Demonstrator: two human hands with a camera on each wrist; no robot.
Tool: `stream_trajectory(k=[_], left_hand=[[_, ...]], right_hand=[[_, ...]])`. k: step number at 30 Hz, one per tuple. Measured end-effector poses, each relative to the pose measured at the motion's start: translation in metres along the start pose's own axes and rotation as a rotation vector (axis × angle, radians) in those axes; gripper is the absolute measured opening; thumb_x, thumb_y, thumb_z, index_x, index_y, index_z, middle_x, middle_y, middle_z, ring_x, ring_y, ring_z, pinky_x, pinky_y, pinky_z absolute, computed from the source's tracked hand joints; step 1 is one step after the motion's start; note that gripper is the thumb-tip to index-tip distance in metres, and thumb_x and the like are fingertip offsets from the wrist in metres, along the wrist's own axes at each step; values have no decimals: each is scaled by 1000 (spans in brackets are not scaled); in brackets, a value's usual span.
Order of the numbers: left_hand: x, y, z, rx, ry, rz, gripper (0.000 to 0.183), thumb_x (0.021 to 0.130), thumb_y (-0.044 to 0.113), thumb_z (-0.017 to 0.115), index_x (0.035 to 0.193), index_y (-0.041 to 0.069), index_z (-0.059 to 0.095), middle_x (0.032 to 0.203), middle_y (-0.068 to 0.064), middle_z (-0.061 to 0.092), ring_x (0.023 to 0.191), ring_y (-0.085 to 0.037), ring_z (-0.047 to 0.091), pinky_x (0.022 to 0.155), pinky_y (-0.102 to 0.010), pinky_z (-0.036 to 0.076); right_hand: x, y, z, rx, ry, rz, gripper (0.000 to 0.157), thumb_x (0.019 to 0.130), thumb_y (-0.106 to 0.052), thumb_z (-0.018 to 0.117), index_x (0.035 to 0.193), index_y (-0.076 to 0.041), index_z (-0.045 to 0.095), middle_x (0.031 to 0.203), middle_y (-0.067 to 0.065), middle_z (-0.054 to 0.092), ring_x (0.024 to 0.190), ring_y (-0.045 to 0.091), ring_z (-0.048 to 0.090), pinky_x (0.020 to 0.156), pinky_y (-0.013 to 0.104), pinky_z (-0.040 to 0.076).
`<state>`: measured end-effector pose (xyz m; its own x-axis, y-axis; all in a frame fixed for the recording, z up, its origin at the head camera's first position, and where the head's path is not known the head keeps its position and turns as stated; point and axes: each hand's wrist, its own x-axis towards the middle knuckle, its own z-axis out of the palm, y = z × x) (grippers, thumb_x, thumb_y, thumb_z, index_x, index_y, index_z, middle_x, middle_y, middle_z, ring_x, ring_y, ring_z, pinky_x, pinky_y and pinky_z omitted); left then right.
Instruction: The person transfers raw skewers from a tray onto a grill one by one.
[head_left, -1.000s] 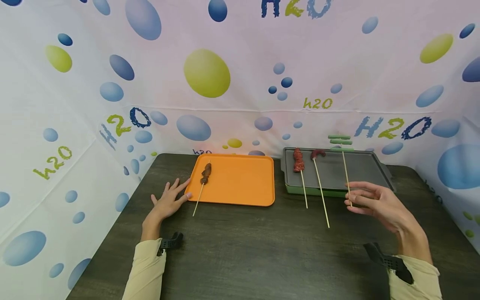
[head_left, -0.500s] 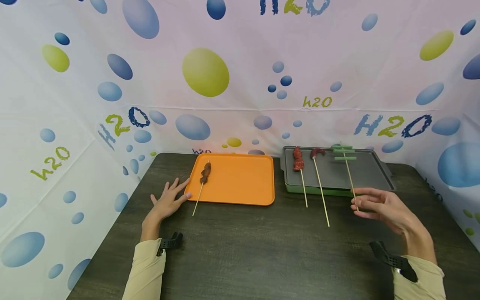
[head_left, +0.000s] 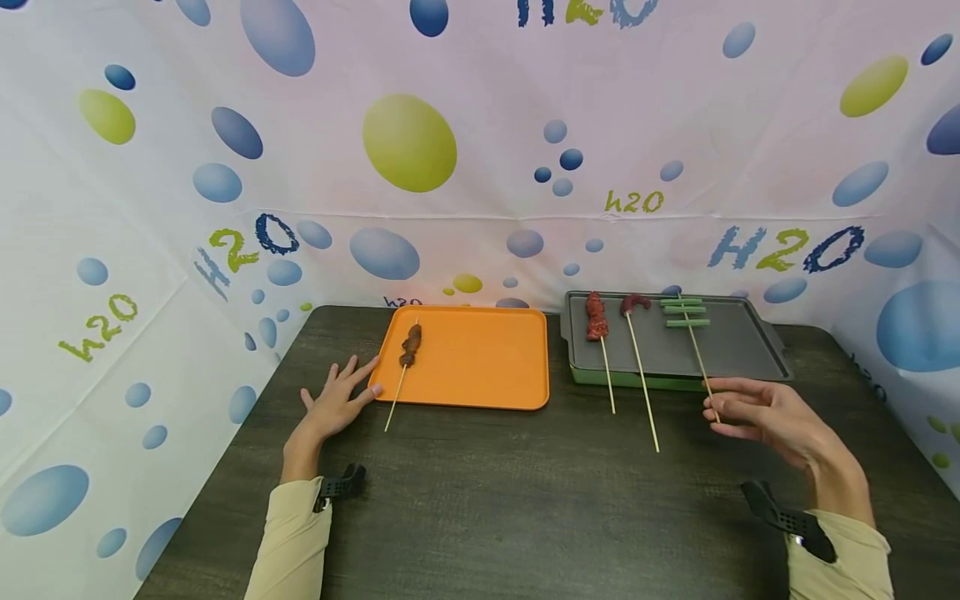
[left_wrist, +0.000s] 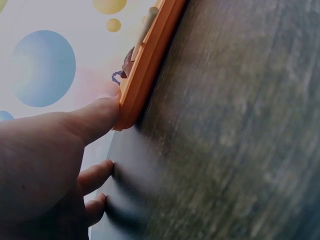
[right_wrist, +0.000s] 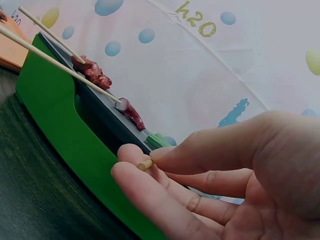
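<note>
My right hand point(head_left: 772, 421) pinches the lower end of a wooden skewer between thumb and fingers. The skewer's green vegetable pieces point(head_left: 686, 308) lie over the far part of the grey grill plate point(head_left: 731, 350); whether they touch it I cannot tell. In the right wrist view the stick's blunt end point(right_wrist: 145, 165) shows between the fingertips. Left of it on the grill are a red meat skewer point(head_left: 597, 321) and a curled dark-red tentacle-like skewer point(head_left: 636, 305). My left hand point(head_left: 333, 408) lies spread at the orange tray's point(head_left: 480, 367) left edge, thumb on its rim point(left_wrist: 132, 107).
A brown meat skewer point(head_left: 411, 346) lies on the tray's left side, its stick over the front rim. The grill has a green base point(right_wrist: 55, 105). All stands on a dark wooden table point(head_left: 510, 492) before a white patterned sheet point(head_left: 480, 75).
My right hand has moved slightly right and toward me, and the green pieces have come down from above the grill's far edge to over the plate. The left hand stays in place.
</note>
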<state>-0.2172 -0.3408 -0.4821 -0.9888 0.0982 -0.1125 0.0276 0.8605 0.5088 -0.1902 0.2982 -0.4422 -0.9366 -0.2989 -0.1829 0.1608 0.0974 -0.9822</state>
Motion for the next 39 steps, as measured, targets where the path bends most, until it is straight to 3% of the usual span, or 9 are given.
stream_trajectory(k=[4,10,13,17,20,27,34,39], left_hand=[[0,0,0,0,1,2,67,107,46,51,163,17,30,168,-27,9,150,-58,-4,97,-86,-18],[0,0,0,6,-2,0,67,107,46,51,163,17,30,168,-27,9,150,-58,-4,97,-86,-18],[0,0,0,8,-4,-2,67,107,47,51,163,17,30,168,-27,9,150,-58,-4,97,-86,-18],[1,1,-1,7,-6,-6,68,107,47,51,163,17,30,168,-27,9,150,-58,-4,98,-86,-18],[0,2,-1,7,-8,-10,67,107,47,51,163,17,30,168,-27,9,150,-58,-4,98,-86,-18],[-1,1,-1,10,-2,-11,67,107,46,51,163,17,30,168,-27,10,150,-58,-4,98,-86,-18],[0,0,0,15,-1,-13,67,107,48,50,164,18,29,168,-26,10,151,-57,-3,98,-85,-18],[2,-1,0,19,-7,-21,69,107,50,49,164,19,29,168,-26,9,151,-56,-4,99,-85,-18]], right_hand=[[-1,-2,1,-110,42,26,49,106,-7,57,146,16,42,107,1,73,97,19,74,83,39,61],[-4,-9,3,-222,88,48,59,109,-19,55,149,19,33,117,6,71,99,12,73,85,40,61],[-8,-14,4,-278,141,14,57,109,-22,55,148,16,38,115,-4,70,97,3,70,84,33,61],[-15,-23,7,-332,212,-100,35,108,-19,55,140,-4,56,107,-21,69,95,-5,68,78,19,58],[-18,-34,16,-343,220,-177,28,108,-17,56,136,-16,59,109,-23,70,97,-5,68,78,15,56],[-11,-60,61,-410,158,-297,41,107,-15,56,146,-2,51,114,-14,72,102,0,69,84,14,54],[-2,-74,115,-425,42,-332,47,107,-12,58,151,-2,46,125,19,68,105,3,69,86,18,54],[4,-74,147,-434,-37,-374,46,104,-6,60,149,-1,49,122,17,69,106,13,71,85,24,56]])
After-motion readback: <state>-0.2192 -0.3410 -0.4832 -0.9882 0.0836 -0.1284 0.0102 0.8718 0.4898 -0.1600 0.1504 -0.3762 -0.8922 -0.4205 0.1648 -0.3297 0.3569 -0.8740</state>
